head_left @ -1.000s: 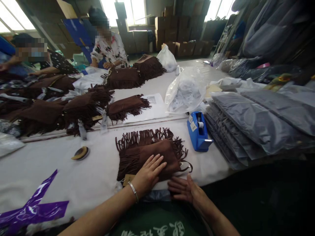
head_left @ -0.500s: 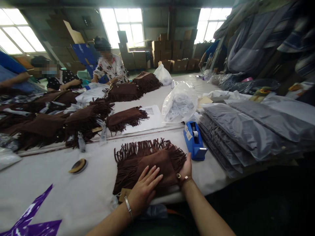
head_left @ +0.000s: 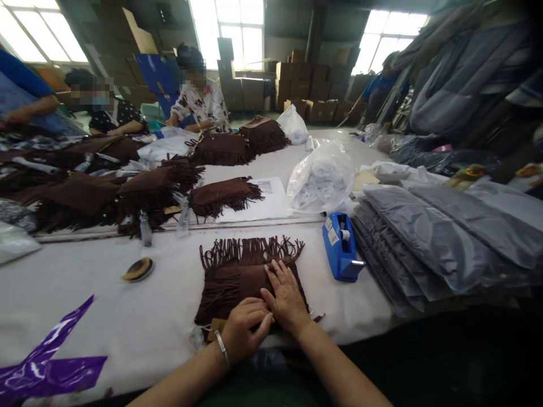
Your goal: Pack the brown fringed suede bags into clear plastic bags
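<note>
One fringed bag [head_left: 240,282] | right hand [head_left: 289,298] now flat atop, thumb apart | left hand [head_left: 245,329] newly curled, grip unclear

Blown-out windows [head_left: 241,42] at back, dim interior, glare on purple plastic [head_left: 63,371], soft detail, near-black lower right

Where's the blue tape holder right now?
In the head view, the blue plastic tape dispenser sits right of centre, between the nearest brown fringed bag and the grey plastic-wrapped stack.
</note>
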`<act>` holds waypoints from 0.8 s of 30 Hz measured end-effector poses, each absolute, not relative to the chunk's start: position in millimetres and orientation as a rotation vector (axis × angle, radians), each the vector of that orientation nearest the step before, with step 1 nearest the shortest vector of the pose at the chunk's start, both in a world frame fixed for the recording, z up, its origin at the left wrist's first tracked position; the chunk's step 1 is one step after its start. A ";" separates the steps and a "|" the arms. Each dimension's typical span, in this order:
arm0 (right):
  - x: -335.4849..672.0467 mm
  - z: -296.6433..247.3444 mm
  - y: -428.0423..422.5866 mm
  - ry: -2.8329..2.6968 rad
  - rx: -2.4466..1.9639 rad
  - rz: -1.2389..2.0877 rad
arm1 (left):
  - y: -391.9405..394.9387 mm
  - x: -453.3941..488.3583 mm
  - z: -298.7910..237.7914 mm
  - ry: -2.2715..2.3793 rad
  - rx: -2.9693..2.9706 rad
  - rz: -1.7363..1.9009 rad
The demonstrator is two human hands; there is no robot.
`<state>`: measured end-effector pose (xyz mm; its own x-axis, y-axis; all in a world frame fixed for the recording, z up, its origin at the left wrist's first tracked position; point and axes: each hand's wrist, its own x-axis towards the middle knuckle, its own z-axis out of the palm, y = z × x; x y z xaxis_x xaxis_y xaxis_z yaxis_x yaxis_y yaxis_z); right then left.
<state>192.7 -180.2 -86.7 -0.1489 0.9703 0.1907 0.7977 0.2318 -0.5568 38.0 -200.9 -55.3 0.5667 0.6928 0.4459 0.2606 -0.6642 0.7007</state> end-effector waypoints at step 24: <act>246.9 -58.1 -47.3 -0.507 -1.144 2.447 | -27.9 -101.2 -78.7 0.716 0.372 0.330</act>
<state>246.9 -47.3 -58.1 -0.5903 0.4890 -0.6423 -0.1938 -0.8582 -0.4753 -101.2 -27.9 -78.7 0.7087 0.4145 -0.5709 -0.1650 0.8841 0.4371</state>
